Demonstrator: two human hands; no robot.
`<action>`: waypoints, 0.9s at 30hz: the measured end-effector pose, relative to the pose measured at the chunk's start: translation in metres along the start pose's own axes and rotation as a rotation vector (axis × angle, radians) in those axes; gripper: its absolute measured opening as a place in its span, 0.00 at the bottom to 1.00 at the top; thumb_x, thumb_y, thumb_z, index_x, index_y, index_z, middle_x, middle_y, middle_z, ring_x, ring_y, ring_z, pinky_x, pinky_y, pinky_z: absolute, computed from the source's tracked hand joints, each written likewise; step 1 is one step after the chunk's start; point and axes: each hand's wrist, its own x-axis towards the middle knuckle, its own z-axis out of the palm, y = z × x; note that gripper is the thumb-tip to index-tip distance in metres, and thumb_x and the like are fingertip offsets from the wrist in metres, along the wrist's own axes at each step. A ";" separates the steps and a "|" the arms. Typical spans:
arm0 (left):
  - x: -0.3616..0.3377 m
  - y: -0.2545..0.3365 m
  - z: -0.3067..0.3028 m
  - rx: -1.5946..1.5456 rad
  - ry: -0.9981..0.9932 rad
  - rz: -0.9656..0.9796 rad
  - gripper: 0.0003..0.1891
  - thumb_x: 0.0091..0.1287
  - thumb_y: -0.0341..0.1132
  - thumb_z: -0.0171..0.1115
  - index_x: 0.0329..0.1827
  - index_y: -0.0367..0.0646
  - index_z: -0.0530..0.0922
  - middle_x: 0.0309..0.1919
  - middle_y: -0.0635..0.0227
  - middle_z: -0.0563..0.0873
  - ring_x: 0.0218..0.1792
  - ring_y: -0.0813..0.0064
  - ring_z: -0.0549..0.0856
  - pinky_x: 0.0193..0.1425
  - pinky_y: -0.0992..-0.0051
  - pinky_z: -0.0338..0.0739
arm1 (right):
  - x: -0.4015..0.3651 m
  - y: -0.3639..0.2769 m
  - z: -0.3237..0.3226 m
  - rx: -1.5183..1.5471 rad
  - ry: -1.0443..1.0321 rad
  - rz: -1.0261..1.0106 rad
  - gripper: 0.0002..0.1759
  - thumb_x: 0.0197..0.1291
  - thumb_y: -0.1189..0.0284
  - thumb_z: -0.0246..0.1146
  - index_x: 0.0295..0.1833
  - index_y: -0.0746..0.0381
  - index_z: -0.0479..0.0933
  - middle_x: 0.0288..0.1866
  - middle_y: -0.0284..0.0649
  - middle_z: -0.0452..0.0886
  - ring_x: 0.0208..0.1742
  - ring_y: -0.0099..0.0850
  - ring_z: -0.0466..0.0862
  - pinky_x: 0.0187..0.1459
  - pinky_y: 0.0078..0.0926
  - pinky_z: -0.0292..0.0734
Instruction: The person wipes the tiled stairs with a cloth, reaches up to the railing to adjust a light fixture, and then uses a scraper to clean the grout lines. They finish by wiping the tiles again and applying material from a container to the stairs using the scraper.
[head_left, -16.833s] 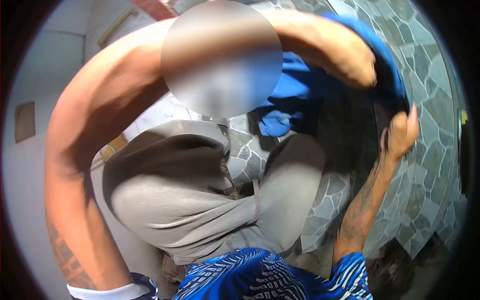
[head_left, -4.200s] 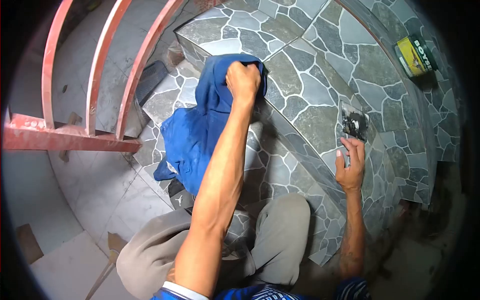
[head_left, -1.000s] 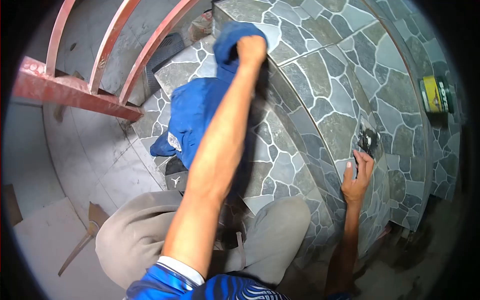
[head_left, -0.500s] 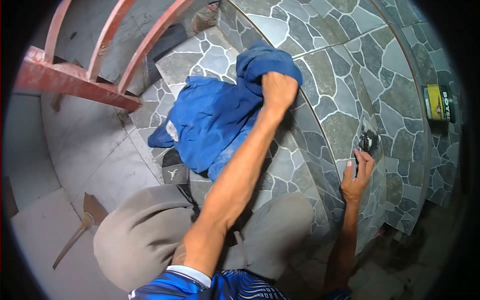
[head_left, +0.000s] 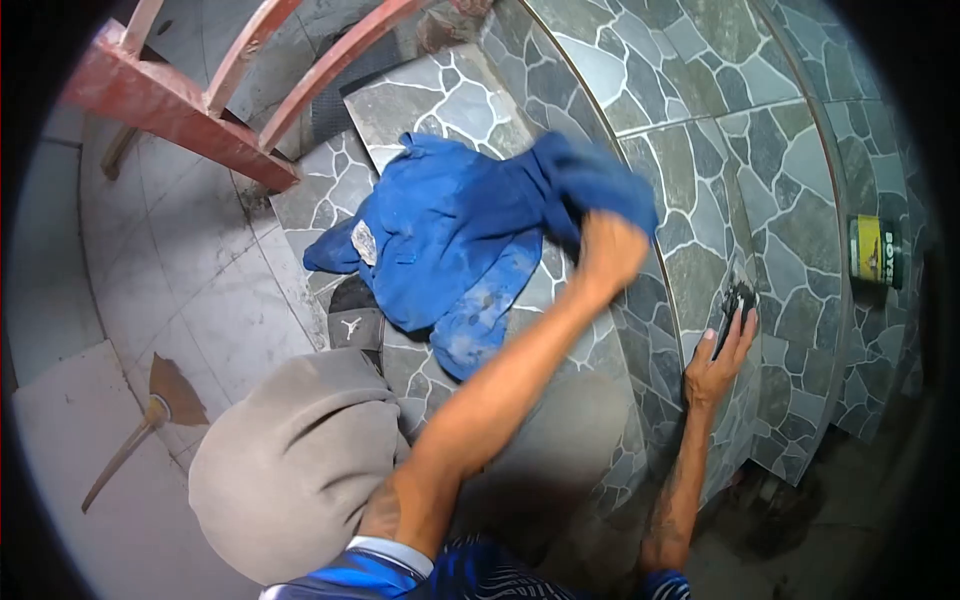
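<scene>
My left hand (head_left: 612,255) is closed round a bunched, motion-blurred end of a blue garment (head_left: 430,225). The rest of the garment lies spread on the stone-patterned step. On the right, my right hand (head_left: 718,365) is at the stone-patterned surface (head_left: 790,230), thumb and fingers partly bent round a dark item (head_left: 739,300) with whitish smears. What exactly this item is, I cannot make out.
A dark tub with a yellow label (head_left: 876,250) is at the far right. A red railing (head_left: 180,120) crosses the upper left. A black cap or bag (head_left: 355,318) lies under the garment's edge. A brown broom-like tool (head_left: 155,412) rests on the pale floor at left.
My left hand has moved right and down, drawing the garment's end with it. My right hand's fingers now reach up to the dark item's smeared part. The view has shifted slightly.
</scene>
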 end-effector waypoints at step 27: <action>-0.008 -0.028 0.023 -0.319 0.274 0.017 0.24 0.74 0.37 0.41 0.66 0.31 0.71 0.68 0.38 0.71 0.70 0.44 0.69 0.78 0.57 0.58 | -0.010 -0.001 0.001 0.016 -0.139 0.064 0.24 0.73 0.68 0.50 0.68 0.72 0.70 0.69 0.56 0.70 0.70 0.53 0.69 0.70 0.45 0.62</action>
